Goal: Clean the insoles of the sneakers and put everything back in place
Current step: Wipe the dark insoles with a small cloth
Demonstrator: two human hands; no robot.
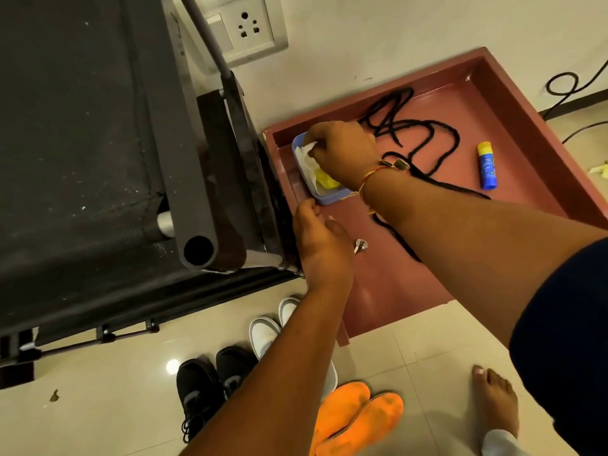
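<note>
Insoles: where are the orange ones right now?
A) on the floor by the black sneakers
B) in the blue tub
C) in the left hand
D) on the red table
A: both orange insoles lie flat on the floor, just right of the black sneakers, and no hand touches them.

A blue glue stick (487,166) (yellow-capped) is lying on the red counter (388,284), near its right rim. Left of the counter a dark cot (98,126) is standing; behind the counter a wall socket (245,26) is showing.
</note>
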